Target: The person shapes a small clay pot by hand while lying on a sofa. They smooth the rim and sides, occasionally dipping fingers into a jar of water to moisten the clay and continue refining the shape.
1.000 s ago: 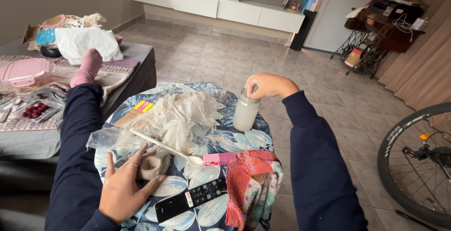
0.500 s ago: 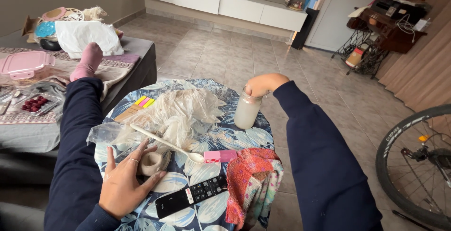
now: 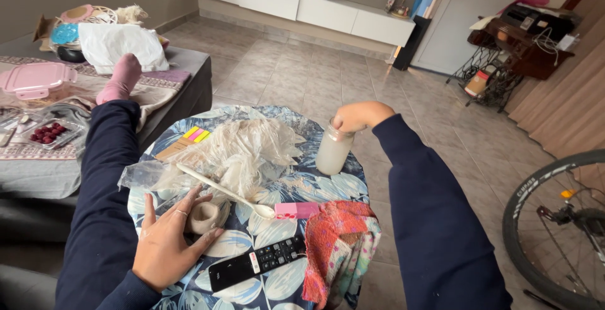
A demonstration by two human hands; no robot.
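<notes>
My right hand (image 3: 356,116) grips the top of a glass jar (image 3: 332,151) of whitish liquid that stands on the far right of a small round table (image 3: 328,184) with a blue leaf-print cloth. My left hand (image 3: 169,240) rests on the table's near left, fingers curled around a small beige clay cup (image 3: 203,216). A white spoon (image 3: 225,191) lies between the hands, its handle over a heap of crumpled clear plastic (image 3: 236,149).
A black remote (image 3: 257,263), a pink rectangular block (image 3: 297,210) and a red patterned cloth (image 3: 340,247) lie at the near edge. Coloured sticky notes (image 3: 196,134) sit far left. A couch with a pink box (image 3: 38,80) stands left, a bicycle wheel (image 3: 554,222) right.
My right hand has shifted slightly on the jar's top; the jar stays in place. My left hand stays by the clay cup. The view has tilted a little.
</notes>
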